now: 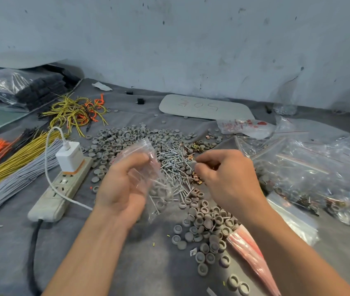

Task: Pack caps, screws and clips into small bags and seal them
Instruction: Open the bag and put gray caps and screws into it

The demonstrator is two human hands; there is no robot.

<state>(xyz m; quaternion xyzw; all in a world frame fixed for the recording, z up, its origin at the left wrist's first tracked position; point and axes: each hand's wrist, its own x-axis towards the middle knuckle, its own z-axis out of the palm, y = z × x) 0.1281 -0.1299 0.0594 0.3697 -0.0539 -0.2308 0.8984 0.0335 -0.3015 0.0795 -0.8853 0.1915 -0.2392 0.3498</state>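
My left hand [122, 186] grips a small clear zip bag [148, 167] above the table; screws and grey caps show inside its lower part. My right hand [223, 176] hovers over the pile of silver screws [176, 165], its fingertips pinching a small grey piece, probably a cap. Grey caps [131, 135] lie in a broad heap behind the screws, and more caps [208, 227] are scattered in front. Copper-coloured clips [197, 180] lie at the right edge of the screw pile, more clips [199, 144] farther back.
A power strip [62, 189] with a white charger [70, 157] lies to the left, beside bundles of grey, yellow and orange wires [15, 159]. Filled clear bags [310, 174] are heaped on the right. A stack of empty red-striped bags [248, 251] lies front right.
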